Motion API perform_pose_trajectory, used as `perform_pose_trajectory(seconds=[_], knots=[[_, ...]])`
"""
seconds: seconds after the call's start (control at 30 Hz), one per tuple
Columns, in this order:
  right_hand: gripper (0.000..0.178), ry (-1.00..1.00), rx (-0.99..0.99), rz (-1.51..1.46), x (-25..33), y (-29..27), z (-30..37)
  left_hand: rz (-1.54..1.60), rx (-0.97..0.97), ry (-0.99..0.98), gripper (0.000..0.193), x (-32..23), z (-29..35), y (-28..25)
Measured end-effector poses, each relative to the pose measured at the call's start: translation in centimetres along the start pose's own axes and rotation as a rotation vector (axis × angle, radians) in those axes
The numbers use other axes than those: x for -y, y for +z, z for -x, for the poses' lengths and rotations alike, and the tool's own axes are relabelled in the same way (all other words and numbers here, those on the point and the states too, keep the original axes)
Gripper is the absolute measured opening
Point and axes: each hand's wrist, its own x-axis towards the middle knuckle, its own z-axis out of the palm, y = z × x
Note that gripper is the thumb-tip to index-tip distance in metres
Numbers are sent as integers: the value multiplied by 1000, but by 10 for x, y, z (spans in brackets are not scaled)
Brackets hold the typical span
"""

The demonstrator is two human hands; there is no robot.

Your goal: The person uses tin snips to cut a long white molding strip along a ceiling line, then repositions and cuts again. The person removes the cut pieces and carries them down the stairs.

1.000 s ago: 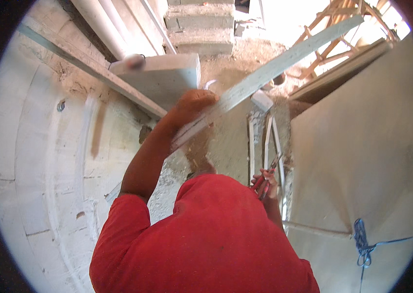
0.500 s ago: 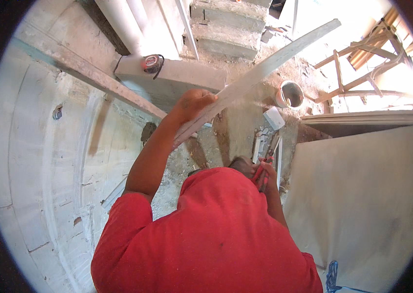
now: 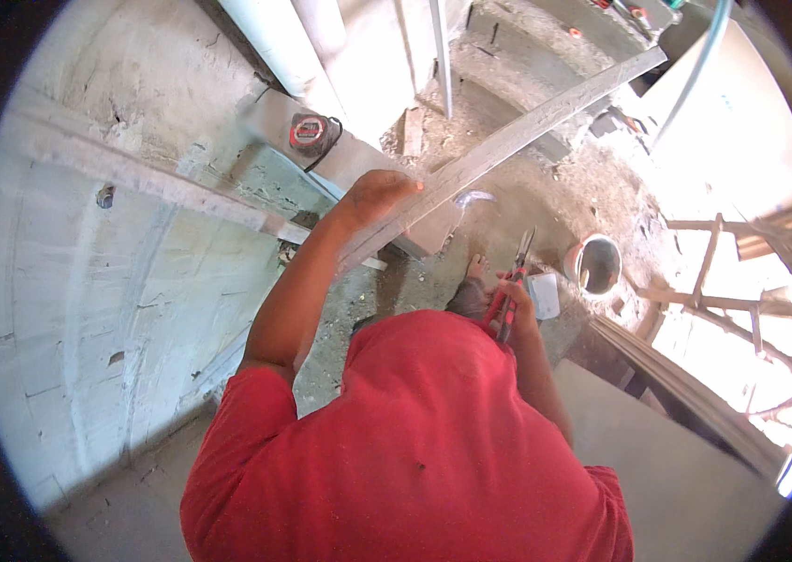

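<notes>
My left hand (image 3: 379,199) is closed around the near part of a long, narrow whitish-grey strip (image 3: 519,138), like a metal channel. The strip slants up and away to the right, its far end by the concrete steps. Lower and to the right, my right hand (image 3: 519,302) grips tin snips (image 3: 504,307) with red and black handles. Their blades point away from me, apart from the strip. A red and black tape measure (image 3: 310,134) with a dark strap rests on a grey block (image 3: 358,161) beyond my left hand.
Concrete steps (image 3: 546,84) rise at the back. A bucket (image 3: 599,265) and a white box (image 3: 543,296) stand to the right. A large flat sheet (image 3: 667,459) lies near right, with a wooden frame (image 3: 752,304) beyond. A pale block wall (image 3: 87,309) runs along the left.
My view has swung to the right, shifting the surroundings. Both hands keep their holds. My right hand with the snips has moved slightly forward, and the blades now show more clearly.
</notes>
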Motion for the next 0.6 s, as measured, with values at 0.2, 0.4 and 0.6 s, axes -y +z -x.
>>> perform_pose_trajectory(seconds=[0.2,0.4,0.6], knots=[[54,107,203,111,106,-28,-55,-115,-204,-28,45,-22,-57,19],[60,257,305,187,161,-33,-102,-91,-303,-275,48,-37,-75,23],[61,154,367,211,168,-4,-111,-147,-353,-214,50,-38,-85,6]])
